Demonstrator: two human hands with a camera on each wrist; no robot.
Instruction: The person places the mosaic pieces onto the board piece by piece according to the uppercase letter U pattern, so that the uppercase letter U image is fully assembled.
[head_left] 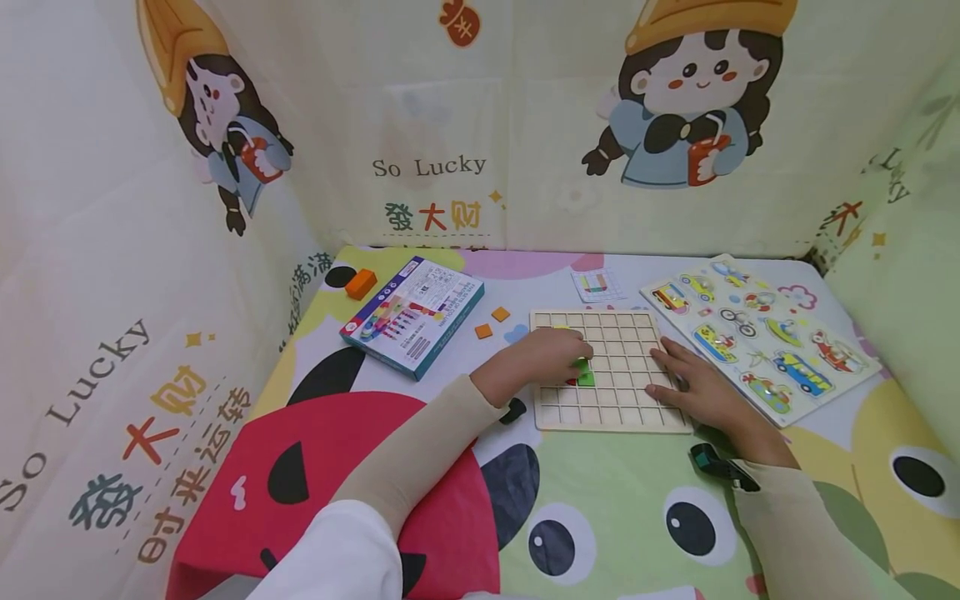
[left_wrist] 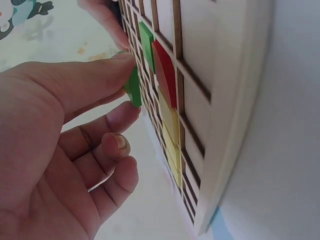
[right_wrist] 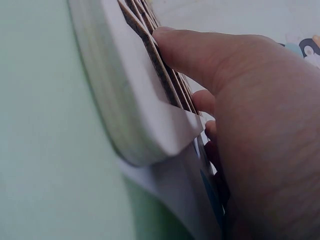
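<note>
A pale wooden grid board (head_left: 622, 408) lies on the table under both hands. My left hand (head_left: 551, 354) pinches a small green tile (left_wrist: 134, 89) between thumb and finger, close over the grid; its other fingers are loosely bent. In the left wrist view, another green tile (left_wrist: 147, 45), a red tile (left_wrist: 165, 72) with a curved edge and some yellow tiles (left_wrist: 168, 117) sit in the grid's cells. My right hand (head_left: 697, 387) rests at the board's right side, fingers spread, with the thumb (right_wrist: 175, 47) touching the grid. The left hand hides part of the tiles in the head view.
Left of the board lie two orange tiles (head_left: 500, 314), a flat printed box (head_left: 420, 312) and an orange block (head_left: 361, 284). A patterned card (head_left: 597, 285) is behind the board. To the right lies a vehicle picture board (head_left: 765, 333). Printed fabric walls (head_left: 540, 217) enclose the table.
</note>
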